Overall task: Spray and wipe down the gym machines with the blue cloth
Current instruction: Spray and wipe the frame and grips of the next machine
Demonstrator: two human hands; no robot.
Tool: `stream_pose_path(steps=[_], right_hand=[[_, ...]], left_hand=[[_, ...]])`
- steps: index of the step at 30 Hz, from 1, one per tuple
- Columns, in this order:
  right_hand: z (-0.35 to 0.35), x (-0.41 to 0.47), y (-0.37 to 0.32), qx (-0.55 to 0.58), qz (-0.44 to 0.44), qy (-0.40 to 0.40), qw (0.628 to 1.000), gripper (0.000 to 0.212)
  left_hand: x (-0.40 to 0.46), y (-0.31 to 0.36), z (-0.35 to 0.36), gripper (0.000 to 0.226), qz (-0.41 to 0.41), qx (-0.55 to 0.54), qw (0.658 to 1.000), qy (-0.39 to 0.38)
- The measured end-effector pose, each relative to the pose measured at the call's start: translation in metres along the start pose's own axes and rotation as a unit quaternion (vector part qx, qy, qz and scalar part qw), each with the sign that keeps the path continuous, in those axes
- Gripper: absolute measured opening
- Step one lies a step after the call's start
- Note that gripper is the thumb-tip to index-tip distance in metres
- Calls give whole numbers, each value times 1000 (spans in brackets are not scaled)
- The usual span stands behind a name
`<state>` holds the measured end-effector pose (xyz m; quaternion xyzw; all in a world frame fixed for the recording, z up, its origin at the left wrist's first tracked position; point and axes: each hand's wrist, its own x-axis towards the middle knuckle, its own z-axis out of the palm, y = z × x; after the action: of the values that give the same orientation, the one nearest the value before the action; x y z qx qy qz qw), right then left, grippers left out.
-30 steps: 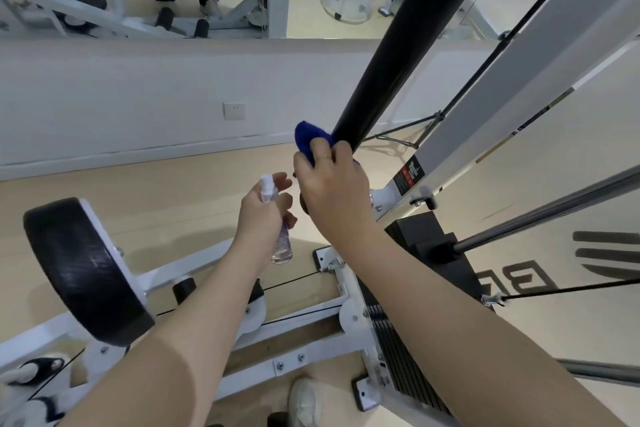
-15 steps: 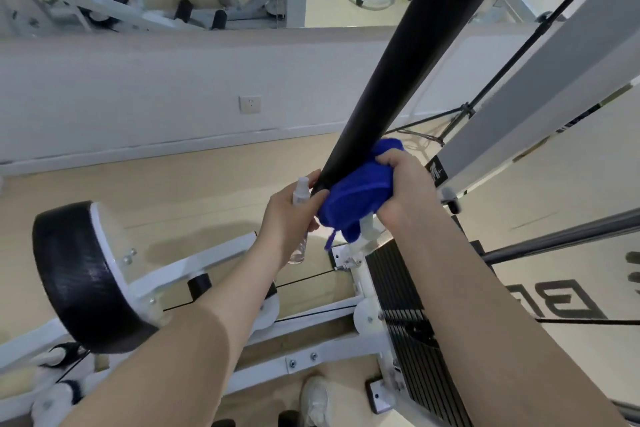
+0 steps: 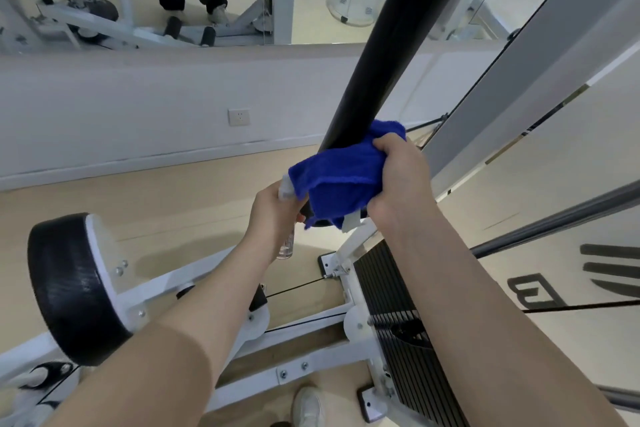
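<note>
At lower left of the frame sits a black round pad (image 3: 71, 288) on the white machine frame (image 3: 304, 369), which no hand or cloth touches. Toward the centre, the left hand (image 3: 273, 215) grips a small clear spray bottle (image 3: 286, 246), fingers curled round it, nozzle up beside the cloth. Just right of it, the right hand (image 3: 398, 180) clutches the blue cloth (image 3: 341, 180), wrapped round the lower end of the black padded bar (image 3: 398, 45). Wiping of this bar looks underway; its upper length, the pad and the frame likely remain.
</note>
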<state>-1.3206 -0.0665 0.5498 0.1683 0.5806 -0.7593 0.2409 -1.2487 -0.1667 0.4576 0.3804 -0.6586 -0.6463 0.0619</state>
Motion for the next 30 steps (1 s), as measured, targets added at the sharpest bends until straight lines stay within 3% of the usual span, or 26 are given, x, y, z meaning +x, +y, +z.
stream_pose_path(steps=[3, 10, 12, 14, 16, 21, 23, 30], right_hand=[[7, -11, 4, -20, -56, 10, 998, 19], [15, -26, -2, -83, -37, 13, 996, 23], [16, -34, -23, -88, -89, 23, 992, 25], [20, -46, -51, -59, -154, 7, 986, 24], [24, -53, -69, -51, -195, -5, 979, 21], [18, -48, -43, -263, -197, 21, 944, 26], [14, -51, -44, -288, -193, 19, 938, 23], [24, -62, -98, -109, -313, 17, 943, 18]], left_hand=[[-7, 9, 0, 22, 7, -12, 1000, 23], [-27, 45, -23, 12, 75, -42, 995, 41], [-29, 57, -31, 21, 116, -38, 992, 14], [-34, 74, -33, 11, 151, -54, 987, -10], [-39, 89, -31, 15, 175, -113, 977, -40], [-55, 116, -18, 35, 220, -131, 959, -121], [-61, 122, -13, 39, 241, -109, 952, -153], [-71, 151, -2, 48, 239, -156, 942, -178]])
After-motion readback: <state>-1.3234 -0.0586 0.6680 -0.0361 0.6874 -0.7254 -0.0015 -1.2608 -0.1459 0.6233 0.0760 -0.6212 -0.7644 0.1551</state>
